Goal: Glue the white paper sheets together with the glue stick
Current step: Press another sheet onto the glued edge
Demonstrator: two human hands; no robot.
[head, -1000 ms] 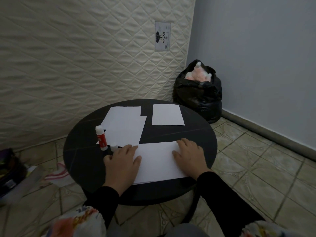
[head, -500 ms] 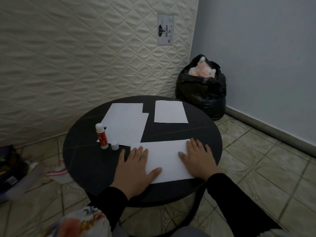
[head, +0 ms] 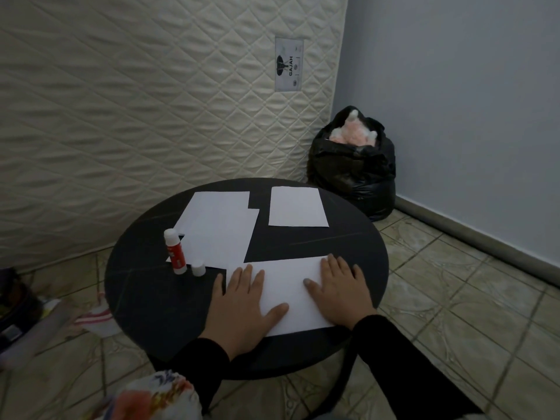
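Note:
On the round black table (head: 145, 292) a white paper sheet (head: 288, 286) lies at the near edge. My left hand (head: 245, 307) lies flat on its left end, fingers straight and spread. My right hand (head: 339, 289) presses flat on its right end. Two overlapping white sheets (head: 218, 228) lie behind at the left, and a single sheet (head: 297, 207) at the far right. A red and white glue stick (head: 175, 251) stands upright and uncapped left of the sheets, with its white cap (head: 198, 268) beside it.
A quilted mattress (head: 136, 101) leans against the wall behind the table. A black bag (head: 354, 168) with pink stuffing sits in the corner. Cloth and clutter (head: 94, 316) lie on the tiled floor at the left.
My left hand has slid toward me and to the right along the near sheet, its fingers now spread flat. My right hand stayed pressed on the right end.

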